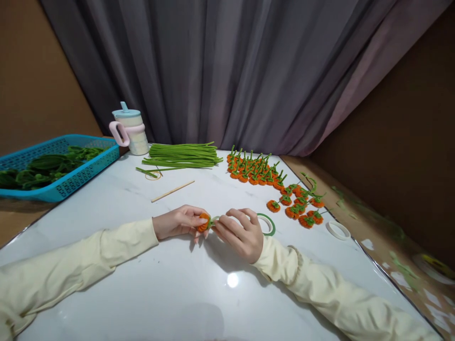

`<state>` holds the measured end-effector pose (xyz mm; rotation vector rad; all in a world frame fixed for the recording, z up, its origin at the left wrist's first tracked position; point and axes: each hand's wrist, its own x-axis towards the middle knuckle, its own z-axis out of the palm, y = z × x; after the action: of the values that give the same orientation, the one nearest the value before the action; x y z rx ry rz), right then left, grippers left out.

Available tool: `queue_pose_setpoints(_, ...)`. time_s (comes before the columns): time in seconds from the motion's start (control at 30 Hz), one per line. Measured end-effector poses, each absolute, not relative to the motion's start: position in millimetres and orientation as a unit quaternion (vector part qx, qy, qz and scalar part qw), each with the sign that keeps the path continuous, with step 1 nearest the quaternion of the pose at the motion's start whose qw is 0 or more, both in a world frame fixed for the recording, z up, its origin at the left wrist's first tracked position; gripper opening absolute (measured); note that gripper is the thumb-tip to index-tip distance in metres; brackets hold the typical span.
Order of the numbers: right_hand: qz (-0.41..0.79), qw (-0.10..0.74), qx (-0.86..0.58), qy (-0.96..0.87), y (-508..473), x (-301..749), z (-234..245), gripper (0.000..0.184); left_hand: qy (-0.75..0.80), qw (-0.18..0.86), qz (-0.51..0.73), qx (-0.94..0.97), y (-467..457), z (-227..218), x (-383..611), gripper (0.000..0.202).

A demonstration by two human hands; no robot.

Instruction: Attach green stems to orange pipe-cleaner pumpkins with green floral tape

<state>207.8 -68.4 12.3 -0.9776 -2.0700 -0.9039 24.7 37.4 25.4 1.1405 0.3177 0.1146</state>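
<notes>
Far left of frame: blue basket (67,188), open-weave sides, holding dark green leafy pieces (46,164). Just right of it, upper left, stands a cup (138,143), upright, with light blue lid and pink handle. Next, left of centre, a bundle of long green stems (183,155) lies roughly crosswise; a few stray lengths and a thin loop (152,177) sit at its near left end. Below these, a slim wooden stick (173,191) lies slanted on the white table (170,293).

Centre of frame: left hand (182,220) — thumb and fingers pinching a ribbed orange piece (203,223). This piece is held above the table, its green top and short stem pointing right. Right hand (241,235) adjoins it, fingers bent, fingertips drawn together at the stem end; a pale bit shows there. Cannot tell whether stem or pale bit is gripped.

Just behind the right hand, partly hidden: a green-edged roll (272,224), lying flat. Above, right of centre, a dense group of similar orange pieces (253,171), stems mostly up. A looser cluster (300,208) lies lower and further right, some pieces tilted. Right of that, near the table edge — a white ring (339,230), flat. Lower right, beyond the edge: pale scraps (401,279), blurred.
</notes>
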Motion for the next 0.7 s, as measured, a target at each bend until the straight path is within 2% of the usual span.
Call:
queue_pose_setpoints(0.23,-0.265,0.338,-0.403,-0.808,-68.0,208.3,7.3,0.016,0.153,0.831,0.046,0.532,36.3,25.8,24.4,0.023)
queue_pose_setpoints(0.7,-0.261,0.384,-0.348,-0.814,-67.9,204.9,13.7,0.018,0.146,0.829,0.027,0.538,36.5,26.3,23.4,0.025)
